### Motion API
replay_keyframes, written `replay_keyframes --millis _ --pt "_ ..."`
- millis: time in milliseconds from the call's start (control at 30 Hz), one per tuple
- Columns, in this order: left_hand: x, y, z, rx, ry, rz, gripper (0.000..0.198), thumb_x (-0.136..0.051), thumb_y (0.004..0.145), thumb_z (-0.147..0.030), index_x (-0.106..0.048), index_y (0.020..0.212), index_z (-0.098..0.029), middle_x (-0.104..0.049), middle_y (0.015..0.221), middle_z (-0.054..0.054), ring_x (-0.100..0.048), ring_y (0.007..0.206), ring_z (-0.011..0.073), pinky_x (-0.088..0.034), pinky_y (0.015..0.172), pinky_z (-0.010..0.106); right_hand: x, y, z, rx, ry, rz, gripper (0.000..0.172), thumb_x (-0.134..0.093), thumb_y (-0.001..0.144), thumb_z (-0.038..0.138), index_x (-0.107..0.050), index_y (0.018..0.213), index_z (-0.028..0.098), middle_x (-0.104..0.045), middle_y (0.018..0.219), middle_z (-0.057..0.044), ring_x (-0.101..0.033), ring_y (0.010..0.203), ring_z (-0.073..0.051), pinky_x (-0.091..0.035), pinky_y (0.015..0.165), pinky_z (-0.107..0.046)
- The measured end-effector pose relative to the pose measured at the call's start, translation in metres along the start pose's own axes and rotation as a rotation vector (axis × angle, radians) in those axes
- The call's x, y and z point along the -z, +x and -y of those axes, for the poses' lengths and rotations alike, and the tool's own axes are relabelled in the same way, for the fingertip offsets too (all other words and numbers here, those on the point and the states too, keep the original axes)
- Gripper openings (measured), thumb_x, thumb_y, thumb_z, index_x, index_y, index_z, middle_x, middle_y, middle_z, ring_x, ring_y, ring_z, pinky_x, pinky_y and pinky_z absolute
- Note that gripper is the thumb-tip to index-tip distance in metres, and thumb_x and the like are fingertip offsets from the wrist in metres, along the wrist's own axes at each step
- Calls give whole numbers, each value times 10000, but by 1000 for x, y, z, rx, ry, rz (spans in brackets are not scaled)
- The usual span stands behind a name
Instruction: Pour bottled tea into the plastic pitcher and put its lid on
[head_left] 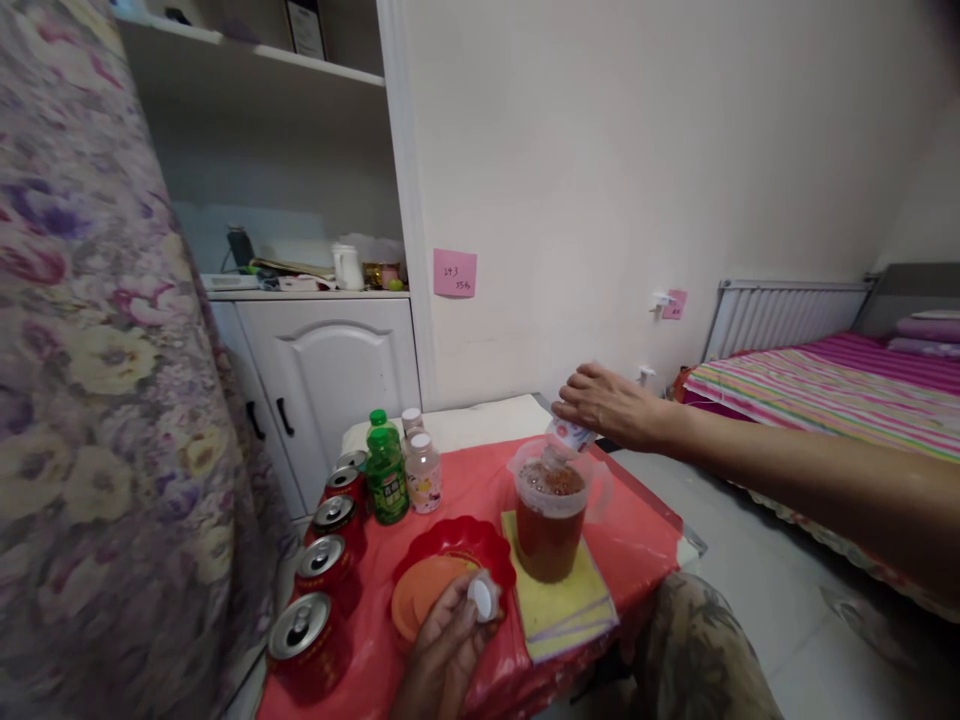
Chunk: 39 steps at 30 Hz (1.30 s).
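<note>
Your two hands are well apart in the head view. Your left hand point(448, 635) pinches a white cap point(481, 599) between thumb and fingers, over the near edge of a red bowl point(469, 533). Your right hand point(604, 405) is clamped around a small bottle point(571, 433), tipped so that its neck points down into the mouth of a clear jug point(550, 535). You have brown liquid well up in the jug, with bubbles on top; whether anything is flowing from the bottle you cannot tell.

Take the jug as the middle of your dial, with twelve straight ahead. It stands on a folded yellow cloth point(566, 618), its handle at two o'clock. The red bowl is just beside it at nine, with orange discs point(411, 598) in it. Towards ten you have green bottles point(387, 480) and white-capped bottles point(424, 478), upright; a row of cans point(309, 648) runs from ten down to eight. All of these rest on a red table cover point(637, 520). Farther off, a cabinet point(337, 380) is at ten, a pink note point(454, 273) at eleven and a bed point(817, 385) at two.
</note>
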<state>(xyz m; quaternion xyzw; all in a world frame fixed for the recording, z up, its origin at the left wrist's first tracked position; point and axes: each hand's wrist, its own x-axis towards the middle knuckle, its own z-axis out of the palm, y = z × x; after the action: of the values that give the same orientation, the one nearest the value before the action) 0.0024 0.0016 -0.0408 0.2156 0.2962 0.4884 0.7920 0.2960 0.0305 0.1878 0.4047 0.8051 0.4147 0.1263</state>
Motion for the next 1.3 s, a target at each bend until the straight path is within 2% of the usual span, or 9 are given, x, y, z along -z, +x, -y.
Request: replay_keyframes --millis 267,400,567,667,867,1067,1300 --pt "-4 -3 -3 -21 47 22 395 -876 641 -233 -719 1000 -189 -789 978 71 -732 943 216 -542 929 338 -7 0 3 7 4 -20 193 -529 883 144 -576 1058 211 -662 917 -50 -535 889 -257 -310 852 -406" --pt "-8 -5 -4 -32 56 36 391 -886 626 -248 -727 976 -180 -786 932 69 -734 894 205 -557 888 319 -10 -6 0 -13 25 -21 219 -483 913 146 -568 1101 218 -669 958 -54 -537 916 -252 -303 885 -407" --pt "-6 -4 -2 -8 28 3 407 -898 615 -226 -732 985 -183 -793 955 65 -732 855 177 -564 842 284 -17 -19 -10 -46 62 -4 365 -548 849 144 -534 1211 194 -666 1055 -84 -531 974 -271 -288 937 -425" --pt "-2 -2 0 -3 24 30 379 -878 653 -228 -736 1003 -187 -792 957 60 -732 870 175 -563 857 286 -23 -26 -13 -70 76 -5 415 -540 843 137 -518 1253 192 -664 1088 -92 -535 989 -273 -276 960 -433" --pt "1 0 2 -12 30 62 338 -861 678 -238 -741 992 -196 -791 945 59 -730 900 187 -555 884 295 -35 -32 -14 -73 96 23 413 -551 836 152 -535 1245 209 -663 1096 -91 -540 1013 -279 -250 1011 -447" --pt "-2 -2 1 -8 31 24 358 -884 641 -234 -743 968 -198 -791 937 60 -729 886 193 -552 900 314 -38 -36 -14 -99 126 50 389 -511 864 139 -536 1246 209 -668 1090 -92 -546 1013 -275 -254 1010 -448" --pt "-3 -1 1 -20 57 81 309 -856 684 -259 -747 967 -200 -788 927 58 -718 900 186 -551 881 297 -40 -40 -13 -128 148 49 414 -516 866 127 -521 1274 199 -672 1103 -105 -556 1032 -276 -258 1002 -438"
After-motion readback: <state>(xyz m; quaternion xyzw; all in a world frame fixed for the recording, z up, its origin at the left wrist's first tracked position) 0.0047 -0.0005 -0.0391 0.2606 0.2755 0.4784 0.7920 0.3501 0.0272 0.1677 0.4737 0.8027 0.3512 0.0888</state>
